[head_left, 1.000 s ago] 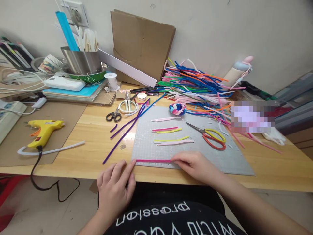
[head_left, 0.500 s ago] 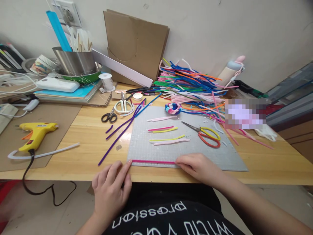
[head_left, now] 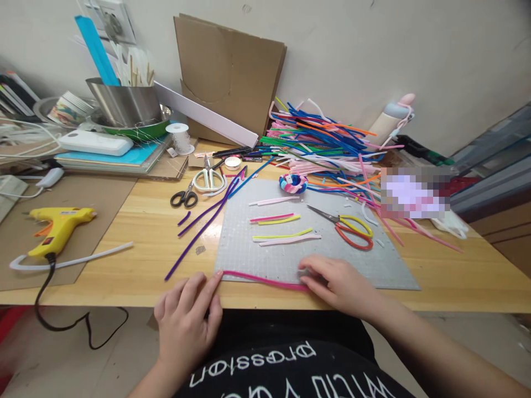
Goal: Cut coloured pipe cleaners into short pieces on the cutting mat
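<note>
While beyond pink stem (head_left: 265,280), metal cup (head_left: 123,104) with sticks (head_left: 131,72) inside.

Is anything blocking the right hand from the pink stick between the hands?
Nothing visible: the right hand is right at one end of the pink stick, and the left hand touches the other end.

Black top (head_left: 274,376) with large white lettering (head_left: 253,362), black cloth (head_left: 290,326) below, bare forearms (head_left: 435,342) and fingers (head_left: 203,301).
</note>
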Demonstrator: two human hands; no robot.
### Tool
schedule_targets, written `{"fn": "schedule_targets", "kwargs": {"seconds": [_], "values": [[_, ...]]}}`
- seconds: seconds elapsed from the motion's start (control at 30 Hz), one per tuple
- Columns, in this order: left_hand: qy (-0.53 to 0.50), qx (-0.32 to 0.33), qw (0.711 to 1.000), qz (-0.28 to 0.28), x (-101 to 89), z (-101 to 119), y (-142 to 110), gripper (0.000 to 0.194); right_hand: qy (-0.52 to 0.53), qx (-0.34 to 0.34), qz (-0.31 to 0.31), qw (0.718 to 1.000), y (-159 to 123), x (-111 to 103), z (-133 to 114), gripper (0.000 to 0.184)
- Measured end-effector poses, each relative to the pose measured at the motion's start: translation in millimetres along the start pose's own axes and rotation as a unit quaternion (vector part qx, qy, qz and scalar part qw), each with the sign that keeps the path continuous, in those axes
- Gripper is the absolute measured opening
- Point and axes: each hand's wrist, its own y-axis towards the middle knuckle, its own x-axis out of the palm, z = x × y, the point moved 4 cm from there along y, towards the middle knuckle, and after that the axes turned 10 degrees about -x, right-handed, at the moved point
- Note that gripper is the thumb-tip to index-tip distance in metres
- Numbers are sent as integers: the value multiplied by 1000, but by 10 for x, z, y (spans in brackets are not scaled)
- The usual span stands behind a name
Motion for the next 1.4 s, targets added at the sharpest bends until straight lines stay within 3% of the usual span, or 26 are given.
{"fn": "schedule_targets", "kwargs": {"seconds": [0.23,0.43,0.7,1.17,1.4], "values": [[-5,1,1000,3,2,-5,-1,41,50,24,42,998,23,-1,-124,10],[-1,0,1000,0,2,-3,-1,41,30,6,-12,999,-4,103,-288,7],[-4,-3,1000,1,-6,11,15,41,99,71,54,991,-24,54,-67,15],[-6,0,1000,0,15,-15,-7,45,-19,-69,-12,997,9,46,-1,24],[-1,2,1000,3,7,-7,-2,43,-71,-78,-55,993,39,20,-43,24]]}}
